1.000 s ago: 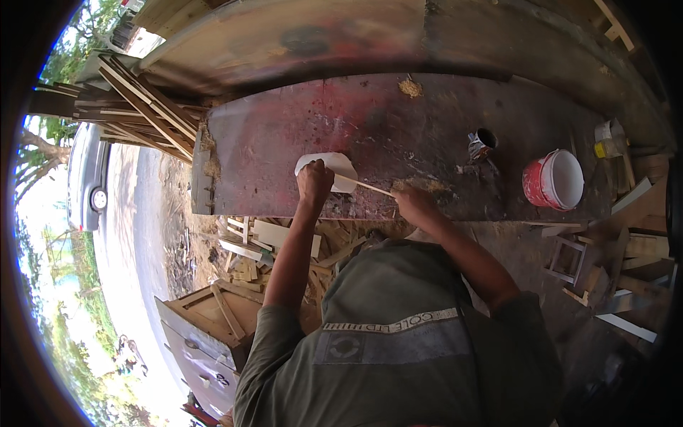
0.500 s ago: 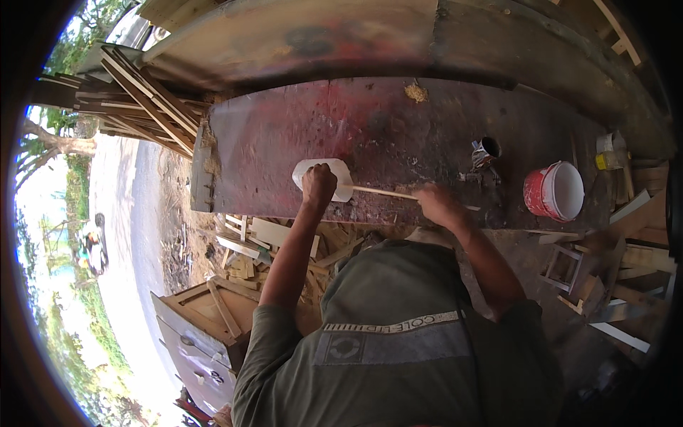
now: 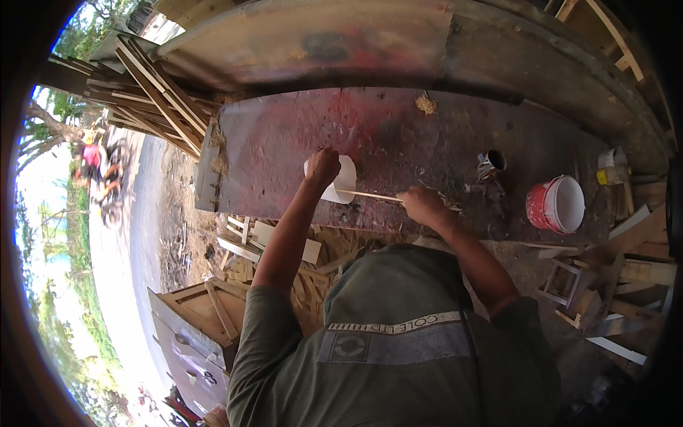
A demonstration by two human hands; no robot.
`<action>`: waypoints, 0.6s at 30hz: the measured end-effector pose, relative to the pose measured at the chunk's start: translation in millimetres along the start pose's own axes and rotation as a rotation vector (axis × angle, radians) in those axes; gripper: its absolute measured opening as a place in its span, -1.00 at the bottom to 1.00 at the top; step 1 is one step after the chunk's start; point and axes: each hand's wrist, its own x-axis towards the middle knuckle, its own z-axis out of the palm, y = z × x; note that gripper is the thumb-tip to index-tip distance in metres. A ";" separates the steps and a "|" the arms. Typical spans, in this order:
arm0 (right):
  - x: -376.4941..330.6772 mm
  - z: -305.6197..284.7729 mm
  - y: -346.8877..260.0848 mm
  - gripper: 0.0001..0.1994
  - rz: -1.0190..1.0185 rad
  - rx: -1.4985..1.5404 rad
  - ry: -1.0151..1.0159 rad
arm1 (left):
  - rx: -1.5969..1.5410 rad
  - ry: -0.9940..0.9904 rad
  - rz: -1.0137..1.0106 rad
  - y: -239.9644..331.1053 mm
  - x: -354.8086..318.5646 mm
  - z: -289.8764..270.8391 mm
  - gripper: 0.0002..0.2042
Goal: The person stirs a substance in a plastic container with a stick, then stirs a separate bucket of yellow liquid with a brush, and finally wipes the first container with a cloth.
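Over the stained workbench (image 3: 270, 171), my left hand (image 3: 325, 165) is closed on the top of a white plastic container (image 3: 346, 179), which it partly hides. My right hand (image 3: 423, 205) grips the near end of a thin wooden stick (image 3: 376, 195). The stick points left, and its far tip overlaps the container's right side; I cannot tell whether it is inside or only against it. What the container holds does not show.
A red-and-white bucket (image 3: 556, 205) stands at the bench's right, with a dark open can (image 3: 492, 162) beside it. Sawdust (image 3: 426, 104) lies near the back. Wood strips (image 3: 160, 92) are stacked at the left. A motorbike with riders (image 3: 107, 171) is on the road.
My left hand has moved slightly away from me and the container has turned or tilted. My right hand has shifted a little left with the stick. The motorbike has come closer.
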 end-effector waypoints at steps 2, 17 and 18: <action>2.4 13.5 3.2 -0.81 0.000 0.041 0.078 | -0.034 -0.076 -0.054 13.8 11.7 -7.4 -0.81; -11.4 42.5 37.5 -0.73 0.276 0.330 -0.001 | -0.132 -0.110 -0.075 24.4 -61.0 51.4 -0.54; -11.8 43.2 38.3 -0.73 0.277 0.334 -0.009 | -0.143 -0.088 -0.076 27.6 -65.9 50.6 -0.53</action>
